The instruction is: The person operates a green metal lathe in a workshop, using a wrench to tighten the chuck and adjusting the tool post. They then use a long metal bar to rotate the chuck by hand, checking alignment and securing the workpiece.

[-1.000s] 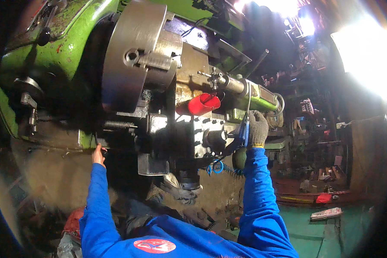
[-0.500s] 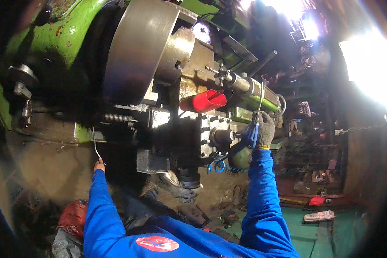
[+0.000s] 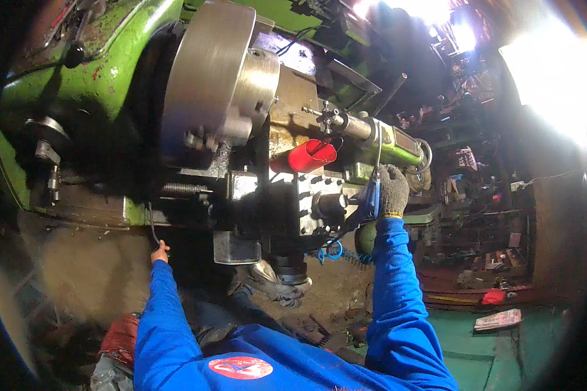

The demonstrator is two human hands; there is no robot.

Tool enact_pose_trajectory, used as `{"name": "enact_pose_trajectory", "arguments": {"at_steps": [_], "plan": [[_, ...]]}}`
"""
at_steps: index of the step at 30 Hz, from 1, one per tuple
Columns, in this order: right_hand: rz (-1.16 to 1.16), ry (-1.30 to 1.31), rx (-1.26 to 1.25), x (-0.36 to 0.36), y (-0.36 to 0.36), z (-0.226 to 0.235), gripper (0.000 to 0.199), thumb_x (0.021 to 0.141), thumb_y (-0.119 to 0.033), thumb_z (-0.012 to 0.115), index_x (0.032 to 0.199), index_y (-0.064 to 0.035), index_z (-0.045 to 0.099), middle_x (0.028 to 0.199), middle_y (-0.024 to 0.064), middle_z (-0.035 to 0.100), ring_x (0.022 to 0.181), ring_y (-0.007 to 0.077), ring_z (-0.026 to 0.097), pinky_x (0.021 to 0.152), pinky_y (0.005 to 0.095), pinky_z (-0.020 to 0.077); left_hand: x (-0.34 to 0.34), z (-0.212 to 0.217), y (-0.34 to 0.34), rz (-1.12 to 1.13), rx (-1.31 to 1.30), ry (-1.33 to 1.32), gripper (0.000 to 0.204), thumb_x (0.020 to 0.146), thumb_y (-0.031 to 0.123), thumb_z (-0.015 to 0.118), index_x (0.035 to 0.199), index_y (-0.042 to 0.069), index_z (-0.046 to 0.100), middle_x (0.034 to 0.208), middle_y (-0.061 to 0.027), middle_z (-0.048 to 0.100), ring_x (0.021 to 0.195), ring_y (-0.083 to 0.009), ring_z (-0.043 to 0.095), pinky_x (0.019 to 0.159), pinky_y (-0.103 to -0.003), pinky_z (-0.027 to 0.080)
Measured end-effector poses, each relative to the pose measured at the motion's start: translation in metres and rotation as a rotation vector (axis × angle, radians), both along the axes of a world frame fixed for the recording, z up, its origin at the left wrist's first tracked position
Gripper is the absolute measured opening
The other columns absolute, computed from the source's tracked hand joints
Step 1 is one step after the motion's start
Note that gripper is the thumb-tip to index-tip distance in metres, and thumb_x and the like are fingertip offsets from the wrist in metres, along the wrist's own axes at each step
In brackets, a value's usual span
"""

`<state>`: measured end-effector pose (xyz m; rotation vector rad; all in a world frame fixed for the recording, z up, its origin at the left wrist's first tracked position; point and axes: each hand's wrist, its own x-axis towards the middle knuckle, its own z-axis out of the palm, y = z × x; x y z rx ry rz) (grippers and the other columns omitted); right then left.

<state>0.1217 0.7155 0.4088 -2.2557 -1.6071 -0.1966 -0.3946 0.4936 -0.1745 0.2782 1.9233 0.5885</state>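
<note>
Below the round steel chuck (image 3: 205,78), left hand (image 3: 160,251) grips bent rod (image 3: 153,226); knit-gloved right hand (image 3: 392,192), grip unclear

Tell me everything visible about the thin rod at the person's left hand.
The rod is slim, grey and probably metal, with a gentle bend along its length. In the picture it runs down from beside a green machine panel to the bare left hand, which grips and hides its lower end. Whether its upper end is attached to anything cannot be told.
</note>
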Motion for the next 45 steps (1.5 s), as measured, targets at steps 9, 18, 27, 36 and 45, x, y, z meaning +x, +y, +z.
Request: {"name": "enact_pose_trajectory", "arguments": {"at_steps": [9,18,27,36,45], "plan": [[-0.011,0.118,0.01,-0.014,-0.002,0.009,0.043,0.098,-0.044,0.064,0.109,-0.0048,0.078,0.111,0.0234,0.076,0.106,0.0442,0.071,0.093,0.0497,0.0551,0.002,0.141,0.035,-0.294,-0.113,0.461,0.085,0.094,0.071,0.064,0.154,0.012,0.055,0.169,-0.0266,0.035,0.152,-0.0441,0.041,0.12,-0.063,0.038],[0.029,0.32,0.064,-0.028,0.0,0.018,0.04,0.099,-0.042,0.064,0.111,-0.0072,0.078,0.112,0.0242,0.075,0.108,0.0463,0.07,0.093,0.0534,0.0548,-0.009,0.204,0.037,-0.307,0.543,0.064,0.04,0.099,0.03,0.077,0.128,0.003,0.072,0.109,-0.012,0.079,0.1,-0.0204,0.074,0.092,-0.037,0.057],[0.2,0.53,0.192,-0.016,-0.012,0.008,0.031,0.097,-0.031,0.061,0.107,-0.0076,0.078,0.109,0.0188,0.076,0.106,0.041,0.071,0.093,0.0473,0.0551,-0.051,0.489,0.113,-0.074,1.091,0.529,0.049,0.104,0.022,0.072,0.148,0.006,0.058,0.12,-0.0133,0.072,0.099,-0.0185,0.066,0.091,-0.036,0.056],[0.288,0.822,0.5,0.014,-0.014,-0.037,0.033,0.104,-0.019,0.063,0.127,0.0034,0.07,0.128,0.0161,0.071,0.117,0.0262,0.065,0.106,0.0375,0.0492,-0.032,0.607,0.17,-0.091,1.337,1.177,0.074,0.093,0.027,0.081,0.153,0.0,0.047,0.15,-0.0204,0.053,0.136,-0.0381,0.05,0.11,-0.046,0.049],[-0.347,1.221,0.564,0.089,-0.183,-0.144,0.048,0.1,-0.033,0.062,0.132,0.0035,0.068,0.118,0.0145,0.072,0.094,0.0241,0.067,0.084,0.0384,0.0568,-0.123,0.649,0.248,-0.435,0.646,1.293,0.065,0.093,0.067,0.068,0.14,0.022,0.062,0.133,-0.0202,0.069,0.122,-0.0426,0.067,0.104,-0.052,0.054]]}}
